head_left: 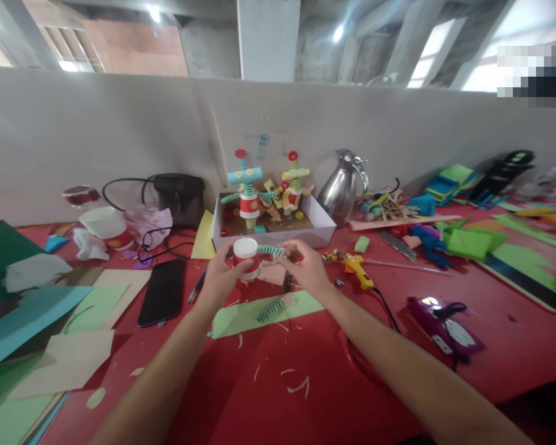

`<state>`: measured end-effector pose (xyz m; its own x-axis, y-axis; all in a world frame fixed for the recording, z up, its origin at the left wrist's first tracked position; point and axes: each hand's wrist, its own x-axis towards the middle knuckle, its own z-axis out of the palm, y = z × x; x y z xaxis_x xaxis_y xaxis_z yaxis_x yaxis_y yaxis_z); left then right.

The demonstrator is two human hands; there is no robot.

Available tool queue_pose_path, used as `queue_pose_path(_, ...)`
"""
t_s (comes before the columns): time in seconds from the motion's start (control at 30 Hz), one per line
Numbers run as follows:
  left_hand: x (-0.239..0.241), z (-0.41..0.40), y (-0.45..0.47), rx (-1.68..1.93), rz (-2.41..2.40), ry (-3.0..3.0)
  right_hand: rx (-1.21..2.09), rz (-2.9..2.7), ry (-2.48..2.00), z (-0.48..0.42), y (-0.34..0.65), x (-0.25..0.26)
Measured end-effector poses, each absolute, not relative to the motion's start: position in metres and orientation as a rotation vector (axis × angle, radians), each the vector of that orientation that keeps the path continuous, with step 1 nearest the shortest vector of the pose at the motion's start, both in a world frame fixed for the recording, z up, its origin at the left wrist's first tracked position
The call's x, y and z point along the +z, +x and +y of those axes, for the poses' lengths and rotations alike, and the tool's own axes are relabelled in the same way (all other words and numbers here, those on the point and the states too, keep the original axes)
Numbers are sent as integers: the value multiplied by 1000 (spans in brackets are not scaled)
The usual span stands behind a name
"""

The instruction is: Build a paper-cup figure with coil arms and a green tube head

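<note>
My left hand point(222, 272) is closed round a small red and white paper cup point(247, 252), held above the red table. From the cup's right side a green folded paper spring point(270, 250) stretches toward my right hand point(303, 266), whose fingers pinch its outer end. Below them, a second green paper spring point(269, 311) lies on a light green paper strip point(231, 319). Behind my hands stands a white box point(278, 240) with two paper robot figures in it; the nearer blue-headed figure point(249, 201) has a similar cup body and spring arms.
To the right lie a yellow glue gun point(359, 271) with a cord and a purple power strip point(445, 327). A steel jug point(340, 188) stands beside the box. At left are a black phone point(162, 292), coloured paper sheets point(65, 358) and a dark bag point(178, 198).
</note>
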<state>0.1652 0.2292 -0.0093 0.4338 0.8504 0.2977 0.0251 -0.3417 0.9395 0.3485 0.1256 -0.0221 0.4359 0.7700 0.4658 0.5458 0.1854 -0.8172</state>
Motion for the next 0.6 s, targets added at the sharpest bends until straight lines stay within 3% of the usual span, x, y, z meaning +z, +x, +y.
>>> queue_pose_path(0.6,-11,230,165,1069,750,1706,332,-1108,-1449,126,344,-11)
